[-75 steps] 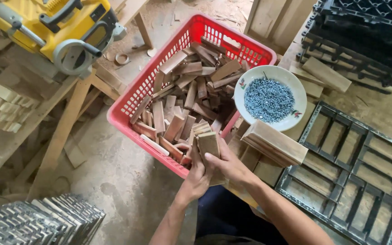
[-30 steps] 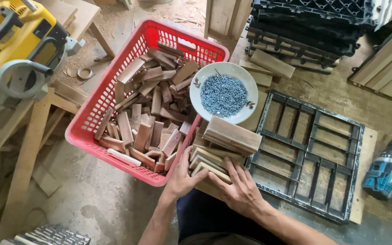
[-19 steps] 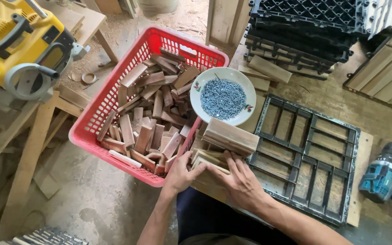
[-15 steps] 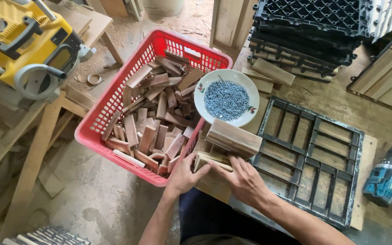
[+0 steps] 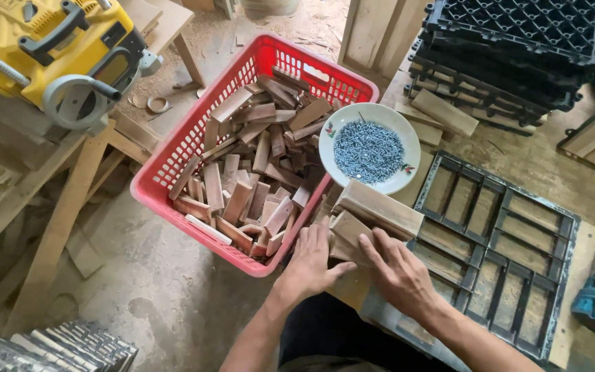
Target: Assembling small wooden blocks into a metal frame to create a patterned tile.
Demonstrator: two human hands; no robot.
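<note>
Both hands are down on a small stack of wooden slats [image 5: 373, 217] sitting just right of the red basket [image 5: 173, 155]. Left hand [image 5: 311, 262] lies flat with fingers spread loosely against the near left end of the stack, right hand [image 5: 397, 269] lies open with fingertips pressing on the slats, neither really gripping. The basket is full of short wood offcuts [image 5: 249, 172]. A white bowl of screws [image 5: 370, 148] sits just behind the stack, black plastic grid frame [image 5: 497, 255] to the right.
</note>
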